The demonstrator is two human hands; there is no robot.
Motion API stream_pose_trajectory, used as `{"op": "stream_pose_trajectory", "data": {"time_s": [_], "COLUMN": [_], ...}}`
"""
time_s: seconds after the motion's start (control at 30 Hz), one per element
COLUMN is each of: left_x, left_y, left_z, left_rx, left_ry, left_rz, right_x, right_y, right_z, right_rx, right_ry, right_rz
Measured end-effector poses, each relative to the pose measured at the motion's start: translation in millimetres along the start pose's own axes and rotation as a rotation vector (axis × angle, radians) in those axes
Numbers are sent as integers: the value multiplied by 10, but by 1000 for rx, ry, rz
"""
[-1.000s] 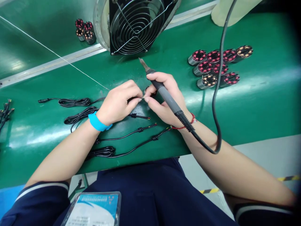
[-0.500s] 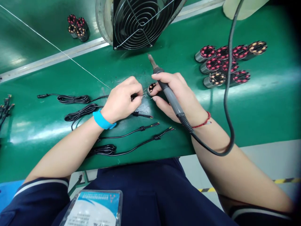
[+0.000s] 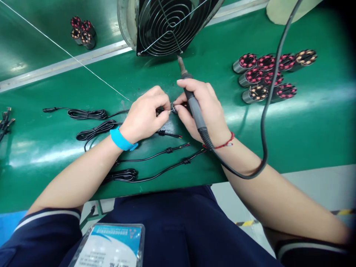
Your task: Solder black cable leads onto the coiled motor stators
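Between your fingertips, near the middle of the bench, fine silvery wires catch the light beside a small round wound core, mostly hidden by your fingers. Your left hand pinches the wires between thumb and forefinger, its other fingers curled in. Your right hand meets it from the opposite side, thumb and a finger drawn close about the wires, while it also grips the soldering iron: grey, smooth sleeve, ribbed black strain relief, dull metal tip pointing up towards the fan. The iron's matte cord loops over your right forearm.

Near your left hand lie coiled black cables, glossy and rubbery, some ending in small coloured tips. A thin pale strand runs down from the upper left to behind that hand.

You wear a smooth blue wristband on the left and a braided red bracelet on the right. Your badge, in clear plastic, shows blue and white with a red emblem; its lettering is too blurred to read. To the right stand silvery cylinders with red or copper-coloured windings.
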State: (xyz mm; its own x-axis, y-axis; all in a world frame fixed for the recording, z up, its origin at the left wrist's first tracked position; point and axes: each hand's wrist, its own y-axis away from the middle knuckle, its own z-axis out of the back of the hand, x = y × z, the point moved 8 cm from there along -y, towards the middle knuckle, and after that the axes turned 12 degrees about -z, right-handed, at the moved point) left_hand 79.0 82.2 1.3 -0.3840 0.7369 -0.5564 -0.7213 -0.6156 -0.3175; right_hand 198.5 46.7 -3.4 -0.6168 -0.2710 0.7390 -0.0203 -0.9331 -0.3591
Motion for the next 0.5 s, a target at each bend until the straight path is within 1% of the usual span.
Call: {"op": "stream_pose_trajectory", "data": {"time_s": [0.07,0.13,0.2,0.23,0.3,0.4,0.47,0.5], "left_x": [13,34,59,70,84,83,75,71], "left_y": [5,11,13,13,9,0,-4,-6], "left_z": [-7,-6,-3,-1,-5,-10,-16,-18], "left_rx": [-2,-14,-24,-27,-24,-20,-13,-12], "left_ry": [3,-1,-8,-12,-12,-9,-13,-17], "left_rz": [7,17,28,32,30,17,11,9], "right_x": [23,52,85,110,145,111,37,1], "right_y": [24,82,177,236,365,575,687,723], "right_z": [87,210,312,361,441,503,495,482], "right_rx": [-13,-24,-25,-48,-139,-333,-409,-421], "right_ry": [-37,-68,-80,-88,-91,-118,-132,-131], "right_rz": [-54,-145,-242,-267,-280,-256,-247,-244]}}
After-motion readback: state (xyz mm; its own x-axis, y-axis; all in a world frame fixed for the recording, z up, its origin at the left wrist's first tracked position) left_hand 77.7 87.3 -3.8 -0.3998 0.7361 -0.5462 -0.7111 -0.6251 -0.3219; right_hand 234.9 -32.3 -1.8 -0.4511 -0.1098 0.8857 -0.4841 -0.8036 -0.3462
